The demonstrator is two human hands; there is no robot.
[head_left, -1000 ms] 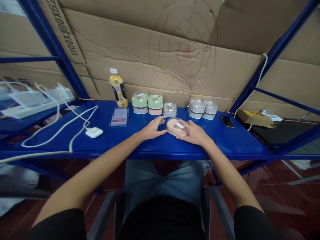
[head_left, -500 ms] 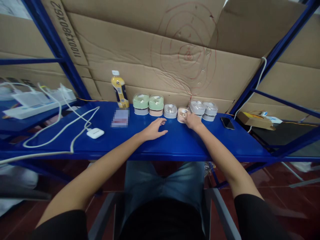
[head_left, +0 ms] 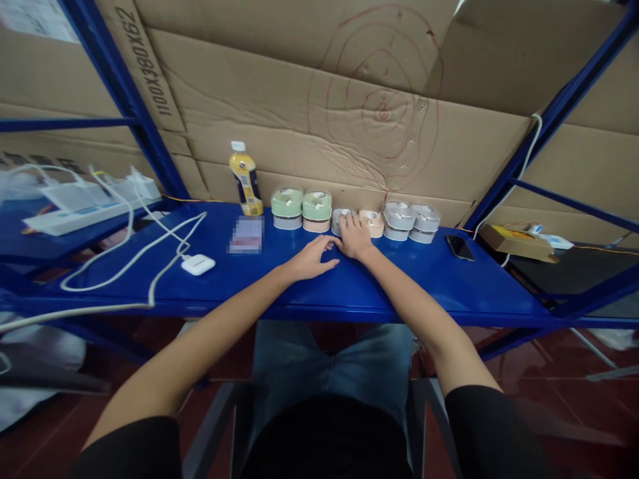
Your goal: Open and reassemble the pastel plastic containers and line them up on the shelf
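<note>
My right hand lies over the right side of a single grey rounded box with a clear lid, its fingers stretched across the top and apart. Just right of that hand is a single peach box, partly covered by it. My left hand rests low over the table, fingers loosely bent, thumb apart, holding nothing; its fingertips are close to my right thumb. To the left stand two stacks, a green box on grey and a green box on peach. Two grey stacks stand to the right.
The blue table backs onto a cardboard wall. A yellow bottle stands behind a blurred packet. Farther left are a white earbud case, cables and a power strip. A phone lies at right.
My right hand has left the peach box and moved left onto the grey one. The peach box now stands behind its earlier spot, in line with the row. My left hand has hardly moved.
</note>
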